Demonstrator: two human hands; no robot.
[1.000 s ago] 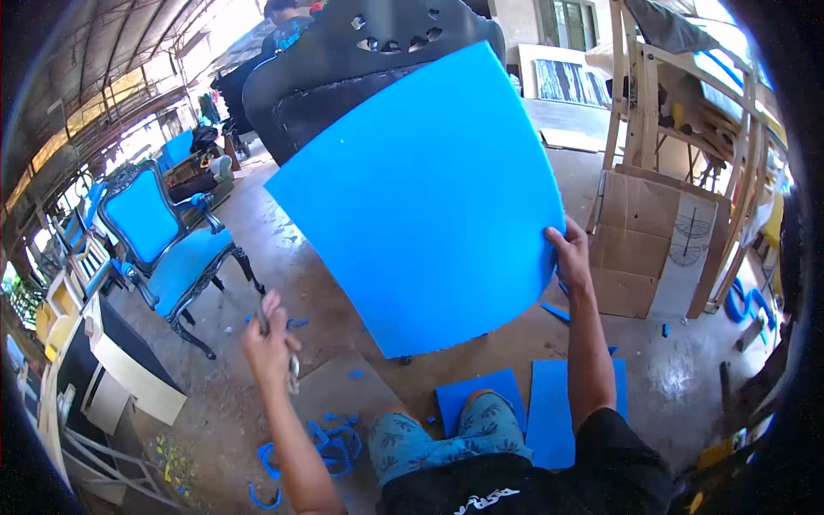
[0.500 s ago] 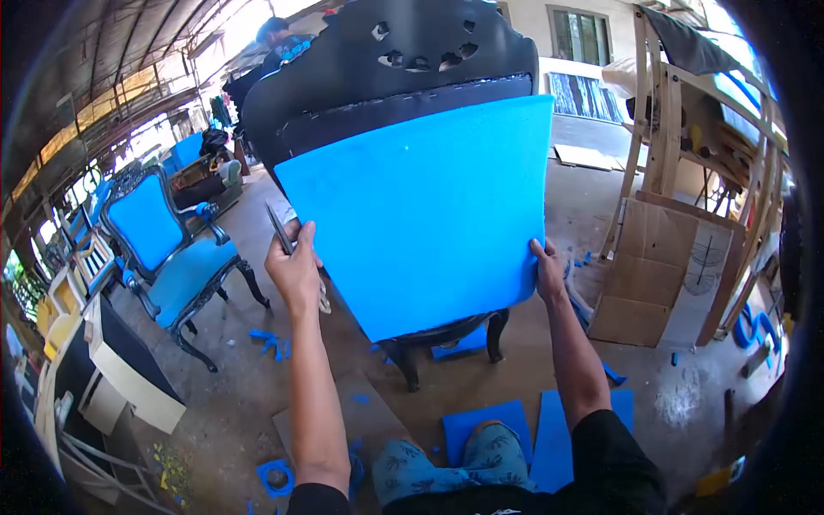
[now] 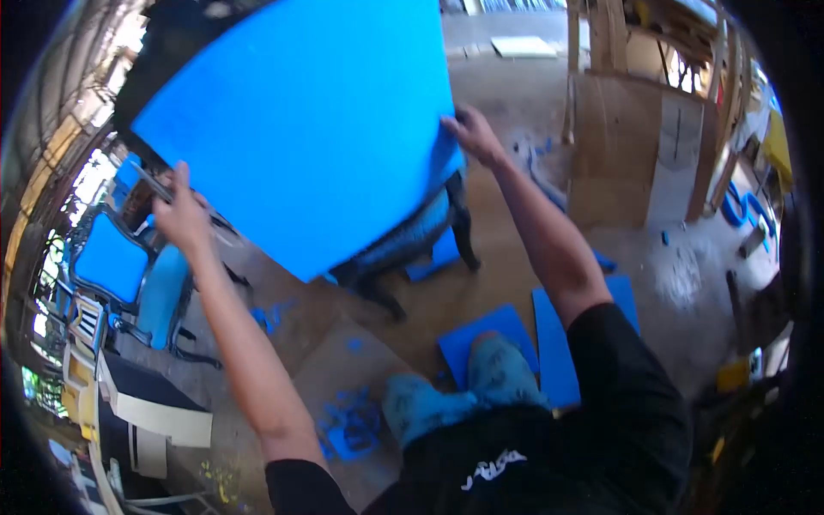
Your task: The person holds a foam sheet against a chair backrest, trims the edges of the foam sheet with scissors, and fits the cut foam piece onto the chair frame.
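Observation:
A large bright blue foam sheet (image 3: 309, 129) stands tilted against the back of a black carved chair (image 3: 386, 257), covering much of it. At the sheet's left edge, my left hand (image 3: 184, 215) is closed around a slim metal tool, apparently scissors (image 3: 154, 184), with the blades pointing up and left. Its fingers are beside the foam edge; whether they also pinch it I cannot tell. My right hand (image 3: 476, 137) grips the sheet's right edge, thumb on the front face and fingers behind.
Blue foam pieces (image 3: 584, 335) and scraps (image 3: 352, 425) lie on the floor around my legs. Another blue-upholstered chair (image 3: 112, 257) stands at left, near a black and cream furniture piece (image 3: 154, 399). Cardboard (image 3: 614, 150) leans against a wooden frame at right.
My view has tilted downward and turned, so the sheet and chair appear higher and further left. Both hands remain at the sheet's edges, and the sheet appears rotated in view.

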